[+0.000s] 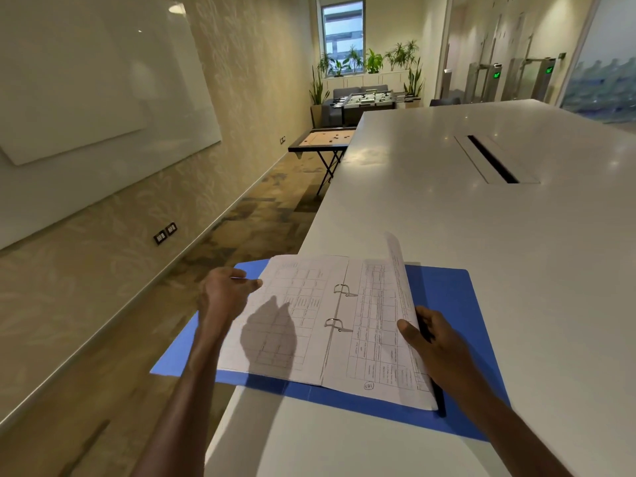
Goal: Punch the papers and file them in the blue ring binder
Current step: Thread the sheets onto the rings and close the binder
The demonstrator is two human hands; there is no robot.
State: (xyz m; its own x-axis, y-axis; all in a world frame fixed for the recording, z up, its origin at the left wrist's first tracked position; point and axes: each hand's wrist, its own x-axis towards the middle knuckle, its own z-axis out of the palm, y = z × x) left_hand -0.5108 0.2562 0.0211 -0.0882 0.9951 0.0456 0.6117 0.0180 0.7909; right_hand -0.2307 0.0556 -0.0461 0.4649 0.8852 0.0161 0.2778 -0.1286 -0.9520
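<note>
Both hands work at the open blue ring binder [447, 297], which lies flat on the near left corner of the white table [481, 218], its left cover projecting past the table edge over the floor. Left hand [223, 294]: fingers curled, pinching the outer edge of the left-hand stack of papers [292, 304] near its upper corner. Right hand [433, 339]: thumb laid on top of the right-hand sheets [375, 339], fingers curled beneath their outer edge, gripping them and holding that edge raised off the right cover, so that the sheets bow upward and the far corner curls above the table. Printed tables and handwriting cover both stacks; a circled number sits at the bottom of the right-hand page. Two metal rings [340, 290] stand at the spine between the stacks, one nearer and one farther, and both appear closed through the papers. A dark shadow of the hand falls across the left page. Farther along the table, a long dark cable slot [492, 160] is set into the top. A whiteboard [103, 80] hangs on the left wall, with a small game table [323, 139] and potted plants [375, 60] at the far end of the room.
</note>
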